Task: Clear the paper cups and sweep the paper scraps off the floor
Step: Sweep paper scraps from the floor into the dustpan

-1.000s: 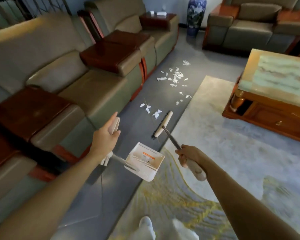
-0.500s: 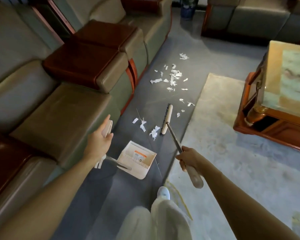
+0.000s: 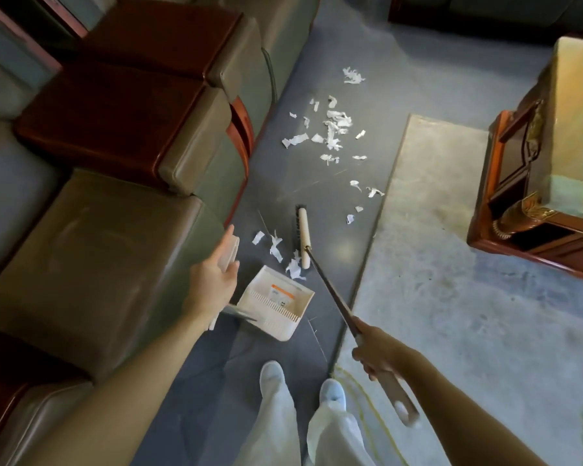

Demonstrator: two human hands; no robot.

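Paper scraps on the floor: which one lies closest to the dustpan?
The scrap just beyond the open edge of the dustpan, beside the near end of the broom head; all other scraps lie farther up the floor.

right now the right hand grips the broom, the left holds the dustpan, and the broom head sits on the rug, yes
No: in the head view the broom head sits on the grey floor beside the rug. The right hand grips the broom, the left hand holds the dustpan.
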